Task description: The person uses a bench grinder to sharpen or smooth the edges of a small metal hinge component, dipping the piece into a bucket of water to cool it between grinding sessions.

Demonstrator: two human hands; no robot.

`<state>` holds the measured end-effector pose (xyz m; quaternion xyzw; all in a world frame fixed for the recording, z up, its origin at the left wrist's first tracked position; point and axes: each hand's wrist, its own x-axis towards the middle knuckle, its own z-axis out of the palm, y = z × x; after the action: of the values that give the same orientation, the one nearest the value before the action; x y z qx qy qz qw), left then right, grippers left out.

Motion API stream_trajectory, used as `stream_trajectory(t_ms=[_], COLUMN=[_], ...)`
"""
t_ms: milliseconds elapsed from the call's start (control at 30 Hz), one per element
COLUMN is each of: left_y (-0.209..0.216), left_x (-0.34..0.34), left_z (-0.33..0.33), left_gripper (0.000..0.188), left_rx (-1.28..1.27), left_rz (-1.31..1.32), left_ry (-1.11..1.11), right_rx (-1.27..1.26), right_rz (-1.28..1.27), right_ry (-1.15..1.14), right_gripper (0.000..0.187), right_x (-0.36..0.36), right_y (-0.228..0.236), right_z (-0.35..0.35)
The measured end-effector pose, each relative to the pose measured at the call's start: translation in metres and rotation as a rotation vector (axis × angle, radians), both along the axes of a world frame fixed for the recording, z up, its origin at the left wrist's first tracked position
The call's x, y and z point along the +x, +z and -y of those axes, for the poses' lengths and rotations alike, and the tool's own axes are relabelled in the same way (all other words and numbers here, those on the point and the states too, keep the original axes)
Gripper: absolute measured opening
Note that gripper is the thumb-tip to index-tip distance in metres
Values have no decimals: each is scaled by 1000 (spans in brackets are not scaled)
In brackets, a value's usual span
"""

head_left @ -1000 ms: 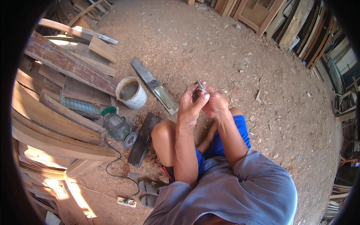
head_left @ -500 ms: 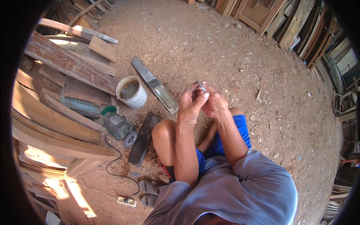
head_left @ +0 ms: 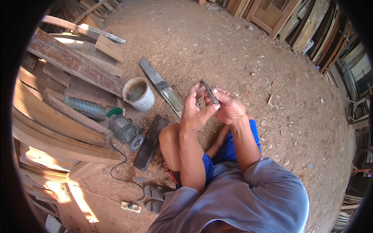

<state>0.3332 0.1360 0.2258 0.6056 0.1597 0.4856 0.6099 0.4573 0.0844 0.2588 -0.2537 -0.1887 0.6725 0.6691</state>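
Between my two hands, above my crossed legs, is a narrow flat metal blade [head_left: 209, 91], dark along its face and tilted. My left hand [head_left: 193, 114] pinches its near end with the thumb and curls its fingers behind. The fingers of my right hand [head_left: 232, 109] close on the blade's right side. Just left of my hands, a pale sharpening stone [head_left: 173, 100] lies on a long grey board [head_left: 150, 73], with a dark lump beside it.
A white bucket [head_left: 144, 103] of murky water stands left of the board. Nearer are a green bench grinder [head_left: 123, 128] with its cord, a dark plank [head_left: 150, 144], a power strip [head_left: 131, 207] and sandals [head_left: 154, 193]. Timber [head_left: 74, 62] piles up at left; wood chips litter the floor.
The blade has turned, so more of its dark length shows. My right hand has shifted slightly right and nearer; my left hand keeps its pinch. The view has shifted a little.
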Motion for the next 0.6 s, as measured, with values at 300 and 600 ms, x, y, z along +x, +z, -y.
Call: stream_trajectory(t_ms=[300,600], left_y=[21,5], left_x=[-17,-21], left_z=[1,-6], left_gripper=[83,58], left_rx=[-222,-328], left_rz=[254,387], left_ry=[-338,-391], right_rx=[94,104], right_rz=[129,202], right_ry=[93,161], right_gripper=[23,18], right_x=[3,-3], right_y=[-12,-14], right_z=[4,4])
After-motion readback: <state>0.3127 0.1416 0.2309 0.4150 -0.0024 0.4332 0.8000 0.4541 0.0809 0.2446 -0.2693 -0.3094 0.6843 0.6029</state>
